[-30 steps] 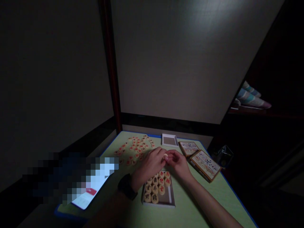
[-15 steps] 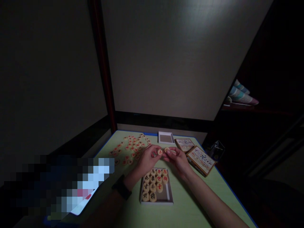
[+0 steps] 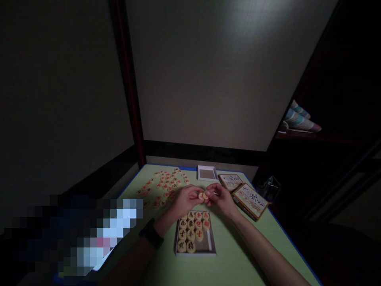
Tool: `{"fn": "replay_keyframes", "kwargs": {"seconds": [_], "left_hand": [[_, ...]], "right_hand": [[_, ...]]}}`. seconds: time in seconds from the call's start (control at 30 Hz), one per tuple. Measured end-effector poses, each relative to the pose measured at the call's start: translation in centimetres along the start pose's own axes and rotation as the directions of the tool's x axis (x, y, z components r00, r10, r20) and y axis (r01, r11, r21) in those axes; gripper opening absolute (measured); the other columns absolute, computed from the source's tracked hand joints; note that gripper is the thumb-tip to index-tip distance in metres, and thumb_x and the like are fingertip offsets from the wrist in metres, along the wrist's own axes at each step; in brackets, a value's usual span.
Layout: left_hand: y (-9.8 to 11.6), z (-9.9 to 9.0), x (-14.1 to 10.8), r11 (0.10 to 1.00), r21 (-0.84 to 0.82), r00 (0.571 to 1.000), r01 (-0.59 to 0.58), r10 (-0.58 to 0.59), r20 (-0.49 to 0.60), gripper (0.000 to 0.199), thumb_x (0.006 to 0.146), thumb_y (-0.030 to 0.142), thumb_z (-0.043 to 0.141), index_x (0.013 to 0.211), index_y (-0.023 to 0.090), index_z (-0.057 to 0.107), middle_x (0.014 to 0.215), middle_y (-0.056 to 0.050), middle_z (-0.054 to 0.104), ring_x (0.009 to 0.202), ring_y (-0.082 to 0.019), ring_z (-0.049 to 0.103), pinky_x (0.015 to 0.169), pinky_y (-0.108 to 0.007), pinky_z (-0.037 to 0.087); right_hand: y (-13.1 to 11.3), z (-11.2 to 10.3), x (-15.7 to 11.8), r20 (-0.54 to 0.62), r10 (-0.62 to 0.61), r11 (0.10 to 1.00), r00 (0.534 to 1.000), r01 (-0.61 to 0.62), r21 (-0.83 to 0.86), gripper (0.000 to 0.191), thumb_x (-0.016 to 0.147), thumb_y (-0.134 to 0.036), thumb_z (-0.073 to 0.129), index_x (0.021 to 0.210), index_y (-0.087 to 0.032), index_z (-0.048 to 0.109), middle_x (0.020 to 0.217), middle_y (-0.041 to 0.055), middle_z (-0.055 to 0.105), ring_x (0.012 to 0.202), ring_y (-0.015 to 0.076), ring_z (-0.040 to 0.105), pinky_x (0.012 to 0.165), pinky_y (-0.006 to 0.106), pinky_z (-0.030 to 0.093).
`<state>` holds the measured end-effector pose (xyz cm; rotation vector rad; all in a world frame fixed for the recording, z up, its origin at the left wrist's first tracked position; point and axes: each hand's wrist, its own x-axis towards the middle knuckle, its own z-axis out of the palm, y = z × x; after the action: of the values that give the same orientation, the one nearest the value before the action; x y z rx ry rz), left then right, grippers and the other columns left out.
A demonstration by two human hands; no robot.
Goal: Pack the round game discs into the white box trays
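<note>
My left hand [image 3: 188, 200] pinches a round xiangqi piece [image 3: 201, 196] with a red character. Close against it is a second xiangqi piece [image 3: 205, 196], also marked in red, between the fingers of my right hand [image 3: 220, 200]. Both hands are raised just beyond a shallow white-edged box tray [image 3: 212, 253], where pieces with black and red characters sit in rows. Bare tray floor shows at its lower right. Past my left hand, many loose xiangqi pieces [image 3: 162, 184] are scattered over the green table [image 3: 235, 260].
At the table's back stands another shallow white tray [image 3: 207, 174]. Two decorated box lids or boxes [image 3: 251, 200] lie to the right, partly overlapping. A bright, pixelated device [image 3: 116, 226] is at the left edge. A wall panel [image 3: 202, 79] rises behind the table.
My hands have come closer together, bringing the two pieces side by side. The piece in my right hand has turned so its red character shows. The tray's contents look the same.
</note>
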<state>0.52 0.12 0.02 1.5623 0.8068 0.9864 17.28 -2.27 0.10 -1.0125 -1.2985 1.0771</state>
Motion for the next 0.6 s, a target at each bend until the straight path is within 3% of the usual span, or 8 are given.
{"fn": "replay_keyframes", "kwargs": {"seconds": [0.17,0.33,0.6], "left_hand": [[0.29,0.20,-0.34,0.999,0.009,0.999,0.039,-0.039,0.035,0.020,0.070,0.014,0.072,0.089,0.018,0.067,0.083,-0.001,0.074,0.079,-0.017,0.071,0.076,-0.029,0.056],[-0.10,0.20,-0.22,0.998,-0.028,0.999,0.052,-0.052,-0.003,0.020,0.070,0.013,0.074,0.087,0.019,0.064,0.084,0.000,0.074,0.081,-0.016,0.070,0.077,-0.028,0.056],[-0.09,0.17,-0.08,0.995,-0.099,1.000,0.025,-0.023,0.016,0.030,0.065,0.024,0.082,0.083,0.018,0.059,0.079,0.000,0.070,0.078,-0.016,0.069,0.075,-0.029,0.055]], "right_hand": [[0.42,-0.20,0.19,-0.013,-0.027,0.987,1.000,0.025,-0.157,0.046,0.066,-0.061,0.076,0.072,-0.017,0.067,0.058,0.0000,0.063,0.051,0.0131,0.055,0.050,0.026,0.045],[0.58,-0.18,-0.08,-0.043,-0.181,0.928,0.983,0.156,-0.337,0.034,0.075,-0.053,0.069,0.074,-0.019,0.073,0.073,0.0042,0.069,0.064,0.0167,0.060,0.060,0.028,0.049],[0.53,0.12,-0.39,-0.054,-0.201,0.925,0.978,0.171,-0.339,0.029,0.078,-0.047,0.069,0.073,-0.019,0.072,0.071,0.0033,0.066,0.062,0.0165,0.058,0.060,0.029,0.049]]}}
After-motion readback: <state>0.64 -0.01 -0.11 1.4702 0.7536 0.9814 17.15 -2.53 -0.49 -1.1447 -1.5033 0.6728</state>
